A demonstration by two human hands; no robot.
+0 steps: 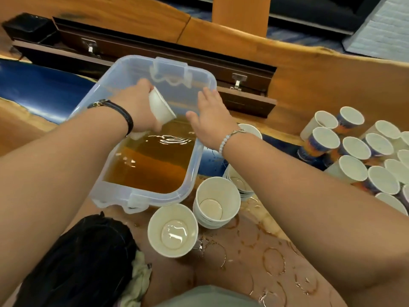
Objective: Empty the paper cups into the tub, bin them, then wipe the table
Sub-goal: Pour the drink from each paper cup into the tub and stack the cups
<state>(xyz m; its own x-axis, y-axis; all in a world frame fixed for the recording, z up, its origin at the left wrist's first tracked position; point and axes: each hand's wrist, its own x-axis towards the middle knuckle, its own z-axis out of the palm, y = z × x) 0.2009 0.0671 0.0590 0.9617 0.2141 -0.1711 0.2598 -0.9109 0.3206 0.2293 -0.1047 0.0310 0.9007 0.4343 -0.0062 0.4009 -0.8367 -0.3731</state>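
Note:
A clear plastic tub (194, 74) stands on the wooden table (254, 258), part full of brown liquid (150, 165). My left hand (137, 105) grips a white paper cup (160, 107) tipped mouth-down over the liquid inside the tub. My right hand (210, 116) hovers over the tub's right rim with straight fingers, holding nothing. Three stacks of emptied cups (215, 201) stand just in front of the tub's right corner. Several more upright cups (354, 149) crowd the table at the right.
Wet brown ring stains (273, 261) cover the table near me. A black bag (77, 258) with a pale cloth (139, 278) lies at the lower left. A dark cable tray (155, 52) runs across behind the tub.

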